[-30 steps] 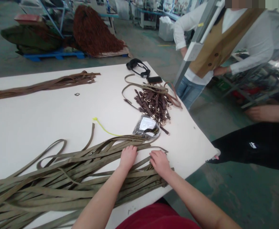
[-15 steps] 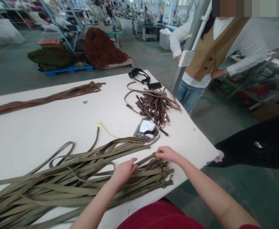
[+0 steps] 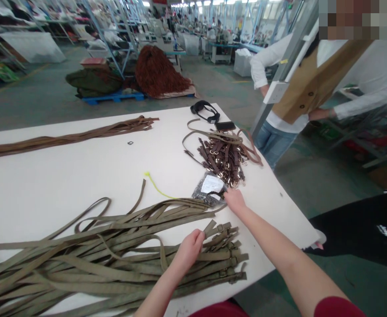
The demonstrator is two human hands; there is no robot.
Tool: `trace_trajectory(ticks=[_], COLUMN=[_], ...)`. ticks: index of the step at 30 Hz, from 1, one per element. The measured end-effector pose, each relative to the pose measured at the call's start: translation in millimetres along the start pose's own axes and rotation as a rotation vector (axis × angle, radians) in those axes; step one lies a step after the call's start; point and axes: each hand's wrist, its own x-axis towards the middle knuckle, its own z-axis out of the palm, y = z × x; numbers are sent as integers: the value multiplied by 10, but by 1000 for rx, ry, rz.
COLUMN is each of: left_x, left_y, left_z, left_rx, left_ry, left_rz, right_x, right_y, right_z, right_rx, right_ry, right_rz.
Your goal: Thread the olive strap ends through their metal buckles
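Shifted from the olive straps [image 3: 107, 272] on the near side to the bag [image 3: 210, 185] beyond, the right hand [image 3: 236, 201] touches its right edge, fingers curled, hold unclear. The left hand [image 3: 191, 250] is closed around one strap [image 3: 210, 227]. Dark straps [image 3: 225, 158] lie farther off.

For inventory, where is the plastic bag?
Head view, centre right: the labelled plastic bag lies between dark brown straps and olive straps, by the right hand.

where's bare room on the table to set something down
The widest bare patch of white tabletop, left of the neon yellow tie, lies between the brown strap bundle and olive fabric straps. Another lies between the right hand and tabletop's right edge. It's crowded around the dark brown straps with metal clasps and across the olive straps.
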Motion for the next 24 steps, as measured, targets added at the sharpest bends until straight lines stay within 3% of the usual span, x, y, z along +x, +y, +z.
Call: trace_trajectory(ticks=[2, 4, 6, 9, 11, 17, 24], left_x=[-21, -43, -65, -100, -128, -292, -471], left_y=[50, 124, 217, 377, 484, 697, 664], left_z=[-20, -76, -151, -235, -243, -151, -28], left_rx=[-72, -180, -266, -285, -296, -458, -776], left_ry=[-15, -16, 19, 123, 164, 86, 0], left_rz=[-11, -28, -31, 17, 58, 62, -44], right_x=[-10, -109, -294, -670, -919, -1371, -1559], right_y=[-15, -45, -120, -339, -519, -894, -963], right_z=[-15, -75, -161, -291, -356, -405, -354], right_rx=[1, 152, 552, 1286, 1554, 1697, 1697], right_ry=[12, 43, 34, -91, -158, -235, -200], right_rz=[-9, 49, 171, 291, 300, 296, 281])
